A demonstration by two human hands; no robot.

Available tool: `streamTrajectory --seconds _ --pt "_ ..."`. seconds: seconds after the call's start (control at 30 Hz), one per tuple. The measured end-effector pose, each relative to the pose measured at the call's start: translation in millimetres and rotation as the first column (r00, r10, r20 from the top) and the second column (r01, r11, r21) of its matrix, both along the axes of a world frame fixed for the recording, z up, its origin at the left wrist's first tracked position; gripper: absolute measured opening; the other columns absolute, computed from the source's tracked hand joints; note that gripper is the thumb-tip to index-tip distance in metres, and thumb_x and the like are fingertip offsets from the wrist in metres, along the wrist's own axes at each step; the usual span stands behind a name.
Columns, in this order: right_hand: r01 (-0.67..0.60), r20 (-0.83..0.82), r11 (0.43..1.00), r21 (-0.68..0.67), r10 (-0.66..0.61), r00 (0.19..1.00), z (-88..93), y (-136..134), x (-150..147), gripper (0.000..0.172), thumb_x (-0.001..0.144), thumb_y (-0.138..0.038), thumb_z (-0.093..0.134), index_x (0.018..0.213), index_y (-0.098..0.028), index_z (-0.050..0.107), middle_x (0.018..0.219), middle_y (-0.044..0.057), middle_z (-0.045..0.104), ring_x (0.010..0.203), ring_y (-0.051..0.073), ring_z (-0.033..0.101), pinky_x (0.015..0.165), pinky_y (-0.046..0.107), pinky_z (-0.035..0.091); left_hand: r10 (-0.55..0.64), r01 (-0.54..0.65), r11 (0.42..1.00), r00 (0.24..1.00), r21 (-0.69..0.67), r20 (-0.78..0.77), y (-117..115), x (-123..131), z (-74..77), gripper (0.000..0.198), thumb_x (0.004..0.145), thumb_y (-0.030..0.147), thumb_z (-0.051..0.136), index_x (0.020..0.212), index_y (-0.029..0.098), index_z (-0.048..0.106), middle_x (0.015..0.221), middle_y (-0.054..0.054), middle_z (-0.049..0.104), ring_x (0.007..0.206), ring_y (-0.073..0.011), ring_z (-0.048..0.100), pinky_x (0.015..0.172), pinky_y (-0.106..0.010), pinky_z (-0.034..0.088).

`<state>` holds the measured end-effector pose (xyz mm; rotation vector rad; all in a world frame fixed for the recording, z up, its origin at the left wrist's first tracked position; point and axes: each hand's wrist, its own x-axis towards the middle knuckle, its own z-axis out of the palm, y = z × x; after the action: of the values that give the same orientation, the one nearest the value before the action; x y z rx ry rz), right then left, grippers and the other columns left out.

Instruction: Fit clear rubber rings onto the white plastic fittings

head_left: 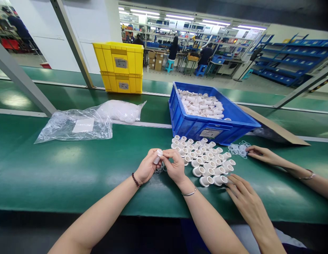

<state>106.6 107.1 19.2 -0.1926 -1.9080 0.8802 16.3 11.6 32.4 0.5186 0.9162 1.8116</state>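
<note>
My left hand (148, 165) is closed around a white threaded plastic fitting (158, 156), held tilted above the green work surface. The closed fingers of my right hand (175, 165) meet the fitting's upper end from the right; whether a ring lies between them is too small to tell. Partly hidden beneath my hands is a small pile of clear rings (160, 169). Just right of my right hand, several rows of white flanged fittings (208, 164) stand on the surface.
A blue bin (203, 127) full of white fittings stands behind the rows. At right, a co-worker's hands (244, 194) reach toward the fittings and another pile of clear rings (238, 149). Plastic bags (84, 125) lie at left, before stacked yellow crates (121, 67). A cardboard sheet (274, 125) leans at right.
</note>
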Motion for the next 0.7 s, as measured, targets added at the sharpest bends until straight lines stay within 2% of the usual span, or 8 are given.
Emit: streamTrajectory --seconds 0.7 --pt "0.053 -0.065 0.997 0.059 -0.049 0.997 0.2 -1.3 -0.8 0.013 0.082 -0.012 0.062 0.09 -0.022 0.061 0.085 0.004 0.062 0.083 0.017 0.06 0.074 0.036 0.052 0.009 -0.008 1.0 0.998 0.019 -0.054 0.5 4.2 -2.4 0.038 0.082 0.047 0.057 0.101 0.017 0.046 0.079 0.0 0.048 0.064 -0.0088 0.043 0.059 -0.022 0.035"
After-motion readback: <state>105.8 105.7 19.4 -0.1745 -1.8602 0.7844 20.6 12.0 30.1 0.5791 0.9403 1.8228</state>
